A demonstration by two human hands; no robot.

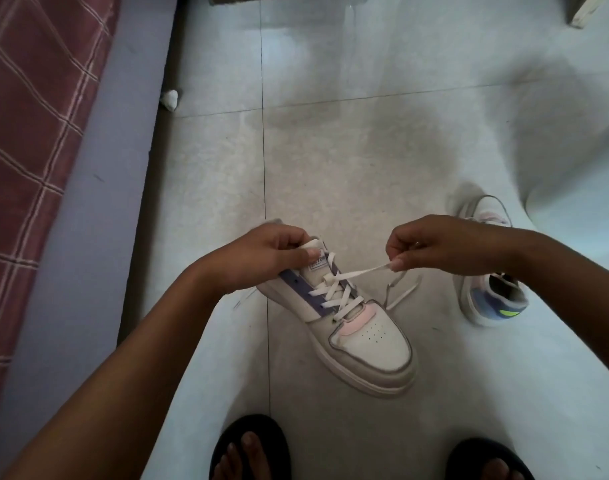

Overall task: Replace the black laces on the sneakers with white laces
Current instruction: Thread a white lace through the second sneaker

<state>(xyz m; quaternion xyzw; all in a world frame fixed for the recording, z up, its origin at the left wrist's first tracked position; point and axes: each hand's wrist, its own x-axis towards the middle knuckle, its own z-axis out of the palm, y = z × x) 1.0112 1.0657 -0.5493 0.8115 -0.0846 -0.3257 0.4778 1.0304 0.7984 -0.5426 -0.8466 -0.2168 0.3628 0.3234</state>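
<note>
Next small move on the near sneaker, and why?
Probably feed the white lace end pinched by the right hand into the next open eyelet: the sneaker is crossed most of the way up, and the left hand steadies it at the tongue.

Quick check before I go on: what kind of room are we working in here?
Most likely a bedroom at home. A bed with a red checked cover runs along the left, the floor is pale tile, and the person's feet wear black house slippers.
</note>
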